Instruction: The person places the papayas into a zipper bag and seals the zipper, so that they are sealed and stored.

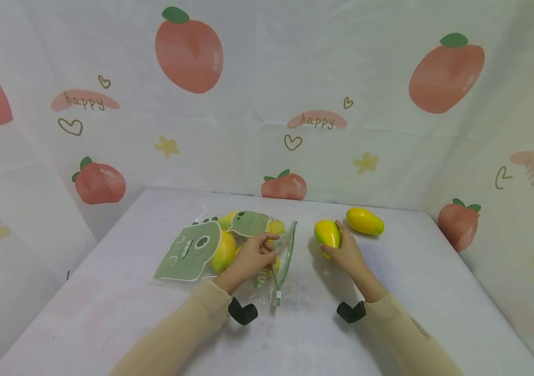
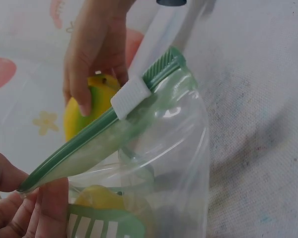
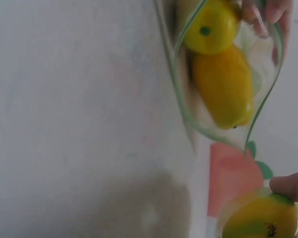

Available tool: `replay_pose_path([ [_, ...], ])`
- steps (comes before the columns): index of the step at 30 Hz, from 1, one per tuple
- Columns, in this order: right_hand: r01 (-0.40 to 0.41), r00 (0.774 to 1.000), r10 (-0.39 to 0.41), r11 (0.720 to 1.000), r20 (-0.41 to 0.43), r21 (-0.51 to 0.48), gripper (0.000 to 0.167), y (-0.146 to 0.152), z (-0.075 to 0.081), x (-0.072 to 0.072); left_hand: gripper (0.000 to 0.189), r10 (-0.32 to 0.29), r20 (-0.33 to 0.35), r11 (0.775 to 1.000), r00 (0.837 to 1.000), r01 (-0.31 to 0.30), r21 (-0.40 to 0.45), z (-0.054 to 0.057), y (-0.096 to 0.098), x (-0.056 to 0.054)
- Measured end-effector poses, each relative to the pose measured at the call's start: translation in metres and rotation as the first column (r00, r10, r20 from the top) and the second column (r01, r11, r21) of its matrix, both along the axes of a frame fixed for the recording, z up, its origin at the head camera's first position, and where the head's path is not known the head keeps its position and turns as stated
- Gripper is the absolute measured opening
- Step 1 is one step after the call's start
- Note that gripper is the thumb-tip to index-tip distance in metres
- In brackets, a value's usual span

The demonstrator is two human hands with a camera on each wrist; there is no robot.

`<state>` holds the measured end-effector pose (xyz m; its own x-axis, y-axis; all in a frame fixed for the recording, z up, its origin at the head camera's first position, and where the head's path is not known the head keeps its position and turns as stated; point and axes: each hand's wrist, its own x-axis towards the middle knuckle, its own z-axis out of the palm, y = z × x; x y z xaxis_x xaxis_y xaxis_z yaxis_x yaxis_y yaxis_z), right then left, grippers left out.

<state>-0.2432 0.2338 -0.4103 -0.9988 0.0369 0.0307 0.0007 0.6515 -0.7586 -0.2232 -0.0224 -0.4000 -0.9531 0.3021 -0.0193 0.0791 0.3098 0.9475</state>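
Note:
A clear zip bag (image 1: 184, 261) with a green dinosaur print lies on the table, holding several yellow fruits (image 3: 223, 89) that look like mangoes. My left hand (image 1: 251, 259) pinches the edge of its mouth, and the right wrist view shows the mouth spread apart. The white slider (image 2: 130, 96) sits near one end of the green zip strip. Right of the mouth, my right hand (image 1: 348, 255) grips a yellow-green mango (image 1: 326, 234), which is outside the bag. Another yellow mango (image 1: 364, 221) lies on the table just beyond that hand.
The white table (image 1: 107, 318) runs back to a hanging cloth (image 1: 248, 146) printed with fruit, hearts and flowers. More of this cloth stands along the left and right sides. Black wrist straps (image 1: 243, 312) show at both wrists.

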Motion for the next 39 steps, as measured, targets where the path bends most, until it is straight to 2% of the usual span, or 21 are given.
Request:
replay_pose_path([
  [5,-0.005,1.000,0.006,0.998,0.010,-0.061,0.083,-0.004,0.011,0.009,0.039,-0.005,-0.007,1.000,1.000,0.005,0.000,-0.001,0.000,0.000],
  [8,-0.010,1.000,0.011,0.998,0.022,-0.065,0.082,-0.006,0.018,0.015,0.039,-0.006,-0.004,1.000,1.000,0.006,0.004,-0.001,0.000,0.001],
  [16,-0.104,0.995,0.103,0.990,-0.011,-0.092,0.077,-0.013,0.030,0.031,0.040,0.004,0.011,1.000,1.000,-0.004,-0.001,0.001,0.000,0.001],
  [23,-0.168,0.986,0.166,0.983,-0.034,-0.075,0.076,-0.010,0.029,0.039,0.040,-0.002,0.006,1.000,1.000,0.002,-0.001,0.000,-0.001,0.001],
  [29,-0.153,0.987,0.156,0.984,0.032,-0.086,0.075,-0.003,0.027,0.047,0.040,-0.005,0.006,1.000,1.000,0.005,-0.001,0.000,-0.001,0.001],
  [33,-0.144,0.987,0.150,0.985,0.060,-0.096,0.070,0.001,0.020,0.049,0.040,-0.003,0.003,1.000,1.000,0.003,-0.008,0.000,-0.001,0.001],
  [39,-0.161,0.986,0.164,0.984,0.023,-0.080,0.062,0.003,0.006,0.048,0.040,-0.005,0.002,1.000,1.000,0.005,-0.012,0.000,0.000,0.000],
])
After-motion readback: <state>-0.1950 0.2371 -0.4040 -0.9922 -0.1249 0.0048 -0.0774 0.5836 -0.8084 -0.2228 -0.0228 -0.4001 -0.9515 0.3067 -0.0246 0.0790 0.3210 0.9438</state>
